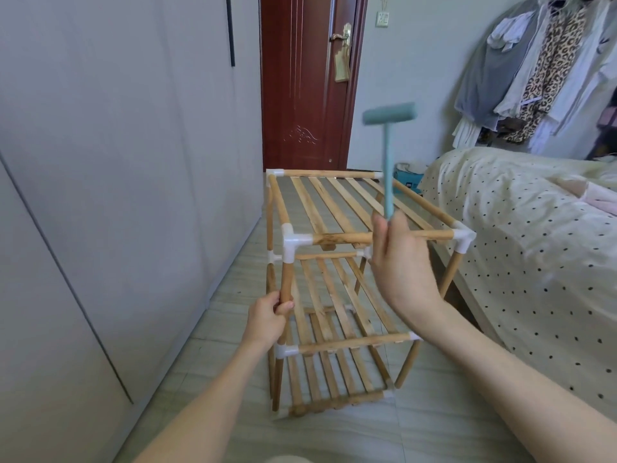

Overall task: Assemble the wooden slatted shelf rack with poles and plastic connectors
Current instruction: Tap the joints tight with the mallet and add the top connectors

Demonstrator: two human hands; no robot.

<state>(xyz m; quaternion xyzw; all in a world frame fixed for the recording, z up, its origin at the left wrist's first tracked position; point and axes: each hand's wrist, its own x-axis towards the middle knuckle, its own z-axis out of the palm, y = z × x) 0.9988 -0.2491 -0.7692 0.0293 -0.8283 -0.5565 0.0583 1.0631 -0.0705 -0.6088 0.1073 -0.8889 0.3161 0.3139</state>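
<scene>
Right grip (397, 262) holding teal mallet (389, 152) upright, left grip (267, 315) clasping rack pole (286, 282)

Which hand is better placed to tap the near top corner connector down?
Right. The right hand already holds the teal mallet raised above the rack, while the left hand grips the front pole, likely steadying it.
</scene>
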